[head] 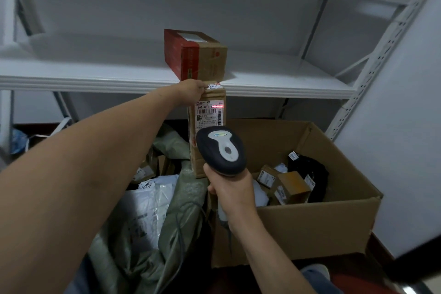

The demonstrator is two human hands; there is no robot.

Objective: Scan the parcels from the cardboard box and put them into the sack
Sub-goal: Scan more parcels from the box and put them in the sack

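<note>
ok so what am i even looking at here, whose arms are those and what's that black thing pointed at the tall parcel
There is no machine here. This is one picture from a camera worn on a person's head, looking forward and down, so the two arms are the wearer's own.

The left hand grips the top of a tall brown parcel and holds it upright. The right hand holds the black thing, a barcode scanner. Its red line falls across the parcel's label.

At lower right is an open cardboard box with small parcels inside. At lower left is a green sack with white parcels in it. Behind is a white shelf with a red and brown box on it.
</note>
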